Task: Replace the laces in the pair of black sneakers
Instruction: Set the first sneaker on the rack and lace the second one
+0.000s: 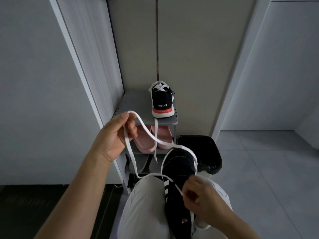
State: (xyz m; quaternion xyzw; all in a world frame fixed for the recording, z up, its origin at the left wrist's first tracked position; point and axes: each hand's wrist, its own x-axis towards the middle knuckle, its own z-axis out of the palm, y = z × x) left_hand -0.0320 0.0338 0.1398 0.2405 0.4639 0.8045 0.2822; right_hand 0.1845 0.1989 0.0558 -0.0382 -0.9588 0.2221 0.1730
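Observation:
A black sneaker (pixel 179 171) with white stripes lies between my knees, toe pointing away. A long white lace (pixel 148 133) runs from it up to my left hand (pixel 115 135), which pinches the lace between thumb and fingers, raised at the left of the shoe rack. My right hand (pixel 202 197) rests on the sneaker's upper and pinches the lace near the eyelets. The second black sneaker (pixel 162 102), with a red heel and white laces, stands on top of the grey shoe rack (pixel 134 104), heel toward me; one lace end hangs over the shelf edge.
Pink slippers (pixel 146 138) sit on the rack's middle shelf, and grey shoes on the shelf below. A bin lined with a black bag (pixel 203 149) stands right of the rack. Grey cabinet doors rise behind. A dark mat lies at the lower left, pale floor tiles at the right.

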